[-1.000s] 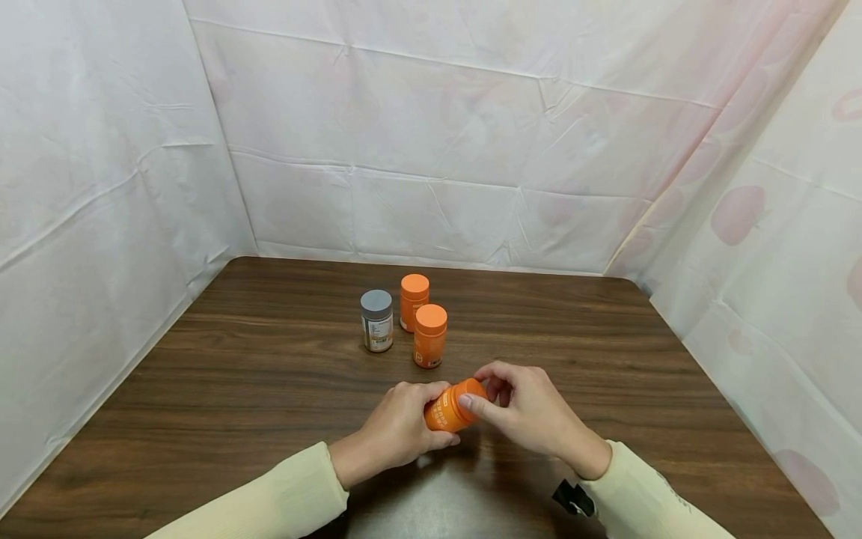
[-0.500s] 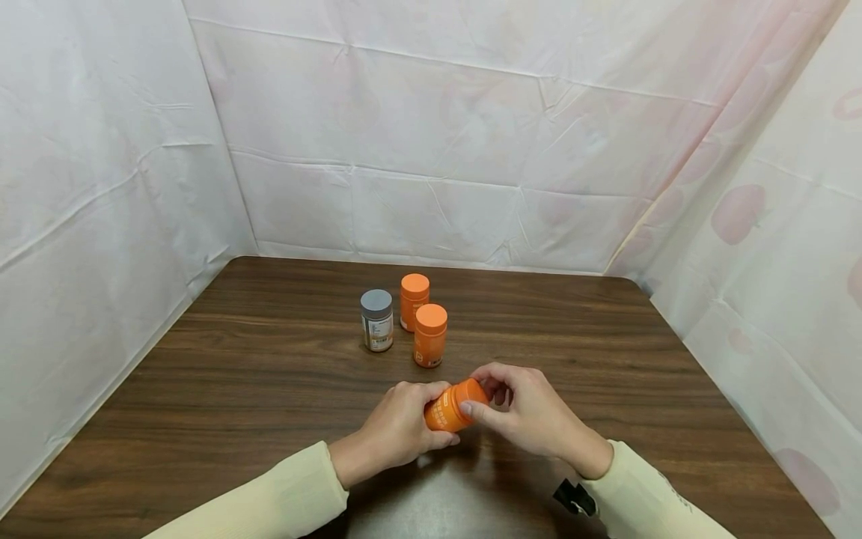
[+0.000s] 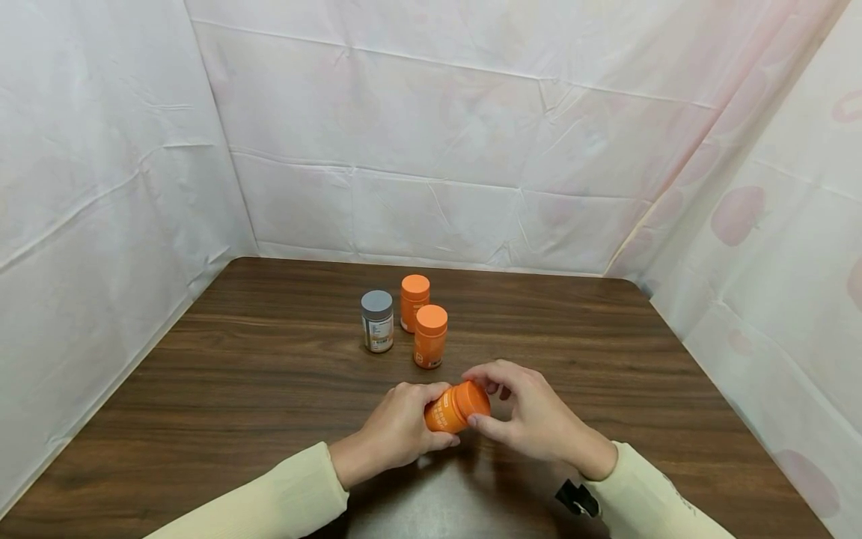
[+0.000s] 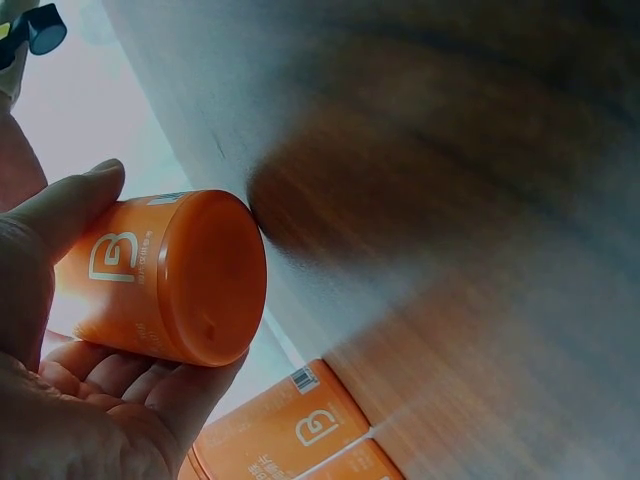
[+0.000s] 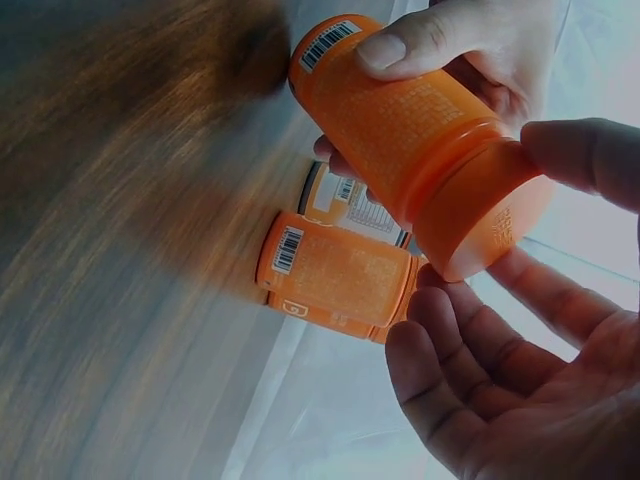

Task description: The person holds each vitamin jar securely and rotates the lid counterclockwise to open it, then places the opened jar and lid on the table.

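My left hand (image 3: 393, 428) grips the body of an orange pill bottle (image 3: 441, 412), which is tilted with its lid up and to the right. In the left wrist view the bottle's base (image 4: 222, 280) faces the camera, thumb on one side and fingers beneath. The ribless orange lid (image 5: 485, 215) sits on the bottle. My right hand (image 3: 532, 415) has its thumb and index fingertip at opposite edges of this lid, pinching it, as the right wrist view shows. Its other fingers (image 5: 435, 370) are loosely bent beside the lid.
Beyond the hands, two orange bottles stand upright, a front one (image 3: 430, 338) and a rear one (image 3: 412, 305). Left of them is a grey-capped bottle (image 3: 377, 323). The dark wooden table (image 3: 236, 359) is bounded by white sheeting (image 3: 431, 135). A black clip (image 3: 576, 498) hangs by the right sleeve.
The right thumb has slid down along the lid's edge and the right fingers have spread slightly, exposing more of the lid top. The left hand and standing bottles have not moved.
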The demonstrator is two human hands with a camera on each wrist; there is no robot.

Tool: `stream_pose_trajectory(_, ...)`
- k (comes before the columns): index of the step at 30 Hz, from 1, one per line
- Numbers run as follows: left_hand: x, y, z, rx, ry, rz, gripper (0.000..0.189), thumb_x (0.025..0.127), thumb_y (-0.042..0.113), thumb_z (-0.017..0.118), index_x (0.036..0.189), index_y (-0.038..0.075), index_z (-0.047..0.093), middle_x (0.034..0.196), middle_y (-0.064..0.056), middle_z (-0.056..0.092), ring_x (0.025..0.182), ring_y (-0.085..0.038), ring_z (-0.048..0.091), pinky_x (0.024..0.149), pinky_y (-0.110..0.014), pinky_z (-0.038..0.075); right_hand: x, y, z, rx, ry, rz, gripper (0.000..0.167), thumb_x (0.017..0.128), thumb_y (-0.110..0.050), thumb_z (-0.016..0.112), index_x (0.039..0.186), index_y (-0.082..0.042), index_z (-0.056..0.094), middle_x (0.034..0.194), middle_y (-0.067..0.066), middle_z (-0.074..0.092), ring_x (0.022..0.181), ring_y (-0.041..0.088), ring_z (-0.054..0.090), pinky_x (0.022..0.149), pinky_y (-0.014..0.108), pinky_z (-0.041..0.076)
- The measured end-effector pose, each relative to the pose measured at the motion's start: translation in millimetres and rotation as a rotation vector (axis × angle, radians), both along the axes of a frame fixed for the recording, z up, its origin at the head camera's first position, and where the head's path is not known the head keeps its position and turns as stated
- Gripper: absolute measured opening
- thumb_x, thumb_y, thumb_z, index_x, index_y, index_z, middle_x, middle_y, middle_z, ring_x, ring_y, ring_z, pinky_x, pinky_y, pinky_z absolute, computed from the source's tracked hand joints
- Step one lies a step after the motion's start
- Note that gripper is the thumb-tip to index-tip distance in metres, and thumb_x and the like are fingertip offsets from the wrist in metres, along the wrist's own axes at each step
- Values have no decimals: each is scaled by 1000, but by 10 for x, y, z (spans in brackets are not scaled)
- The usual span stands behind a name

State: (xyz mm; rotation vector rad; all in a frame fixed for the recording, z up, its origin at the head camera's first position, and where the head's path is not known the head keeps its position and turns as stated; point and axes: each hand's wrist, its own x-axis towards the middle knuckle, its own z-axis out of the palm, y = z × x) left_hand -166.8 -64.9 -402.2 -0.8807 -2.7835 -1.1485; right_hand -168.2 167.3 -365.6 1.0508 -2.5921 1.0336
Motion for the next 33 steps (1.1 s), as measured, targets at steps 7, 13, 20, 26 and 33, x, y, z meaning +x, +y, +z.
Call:
stream_pose_trajectory(7,1,5,3,1,-5,-1,41,75,25,94,108,24,70,86,15,66,72,-2,60,67,-24,50,2,21,1,-17,33,48,51,76,-9,88,123,-18,69,108,-16,65,90,12,60,74,32,52)
stream_pose_trajectory(13,-2,5,-2,-2,-3,1,42,75,26,94,109,25,70,86,15,66,73,-2,60,67,-25,50,13,14,11,-17,51,69,58,73,-4,87,124,-23,67,115,-15,64,97,10,59,78,35,53)
stream_pose_trajectory(20,-5,1,-5,-6,-4,2,41,75,27,94,108,25,70,87,15,66,74,-2,60,68,-25,51,22,6,24,-9,60,85,61,72,1,86,124,-23,67,119,-12,63,104,11,58,82,36,53)
stream_pose_trajectory(26,0,2,3,-3,-4,3,39,75,26,94,105,26,70,84,16,65,72,-2,59,66,-24,50,27,-3,30,-17,50,72,63,76,-7,88,130,-27,63,122,-13,62,105,11,59,83,37,53)
stream_pose_trajectory(33,5,1,6,3,-5,0,40,76,25,94,108,26,70,86,15,65,73,-2,59,66,-23,50,26,-21,14,-23,4,-66,47,83,-34,87,124,-26,66,103,-12,65,89,7,57,75,30,52)
